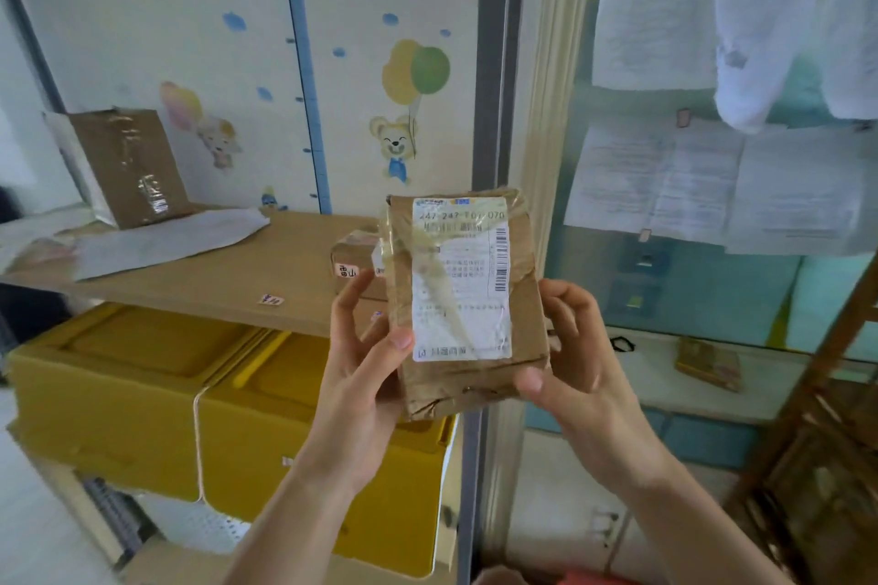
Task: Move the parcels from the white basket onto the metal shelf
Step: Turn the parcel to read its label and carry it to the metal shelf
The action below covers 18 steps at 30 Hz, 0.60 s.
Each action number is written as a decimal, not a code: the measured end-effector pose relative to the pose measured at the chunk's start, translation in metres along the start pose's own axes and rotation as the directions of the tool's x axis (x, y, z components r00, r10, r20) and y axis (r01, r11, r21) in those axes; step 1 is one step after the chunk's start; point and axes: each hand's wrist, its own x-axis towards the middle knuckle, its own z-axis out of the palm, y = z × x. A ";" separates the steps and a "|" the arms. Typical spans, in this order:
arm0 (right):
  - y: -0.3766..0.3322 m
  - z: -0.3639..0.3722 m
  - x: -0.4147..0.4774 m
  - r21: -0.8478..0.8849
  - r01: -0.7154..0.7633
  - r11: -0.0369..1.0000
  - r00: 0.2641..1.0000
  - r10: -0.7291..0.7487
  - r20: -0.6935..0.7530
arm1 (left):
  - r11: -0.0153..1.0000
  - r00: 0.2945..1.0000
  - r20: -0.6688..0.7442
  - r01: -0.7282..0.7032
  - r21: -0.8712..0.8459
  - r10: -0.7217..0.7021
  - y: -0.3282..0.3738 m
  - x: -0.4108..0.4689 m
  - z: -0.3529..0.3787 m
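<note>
Creased cardboard parcel, glossy tape

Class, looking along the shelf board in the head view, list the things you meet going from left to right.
Upright taped box → flat white mailer → small labelled box → held parcel, both hands around it.

Both arms raised; left hand and right hand clasp the parcel at its lower sides.

A parcel storeroom in a child-friendly home or nursery: a metal shelf holds taped parcels, cartoon height-chart stickers cover the far wall, and paper notices hang on the right.
</note>
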 end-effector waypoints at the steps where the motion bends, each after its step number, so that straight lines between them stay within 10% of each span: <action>1: 0.002 0.004 0.001 0.022 -0.012 1.000 1.000 0.012 0.010 | 1.000 1.000 0.020 -0.006 0.013 0.005 0.003 0.001 -0.005; 7: -0.018 0.019 0.024 0.304 -0.221 0.927 0.975 0.204 0.086 | 0.994 0.994 0.012 -0.106 0.021 0.106 0.044 0.006 -0.033; 18: -0.015 0.081 0.049 0.212 -0.299 0.930 0.952 0.276 0.131 | 0.902 0.884 -0.320 -0.213 0.374 0.342 0.085 -0.026 -0.061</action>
